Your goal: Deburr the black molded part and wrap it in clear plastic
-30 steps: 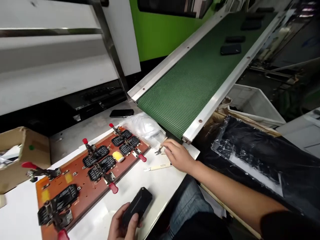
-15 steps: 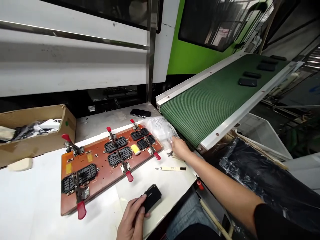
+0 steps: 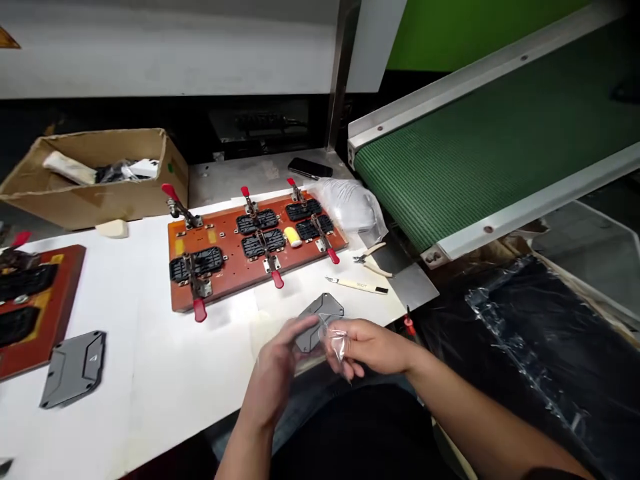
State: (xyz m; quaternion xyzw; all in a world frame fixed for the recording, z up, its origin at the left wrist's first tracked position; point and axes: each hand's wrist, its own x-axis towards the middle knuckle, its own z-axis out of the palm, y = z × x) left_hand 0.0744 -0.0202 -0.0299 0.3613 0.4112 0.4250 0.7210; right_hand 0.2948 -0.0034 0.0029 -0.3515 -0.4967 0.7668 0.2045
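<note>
Currently, left hand (image 3: 278,365) clamps cover (image 3: 320,319); right hand (image 3: 373,347) pinches film (image 3: 336,339), over table (image 3: 150,373) front edge. Cover could drop past it if grip loosens.

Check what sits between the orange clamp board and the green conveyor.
Head view: a crumpled clear plastic bag lies between the orange clamp board and the green conveyor; small cutters lie just nearer the person.

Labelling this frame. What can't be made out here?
Head view:
grey part: lower half hidden by left hand and right hand.
clear film: blurred, outline unclear.
second fixture board: cut off by the left edge.
knife: handle label too small to read.
</note>
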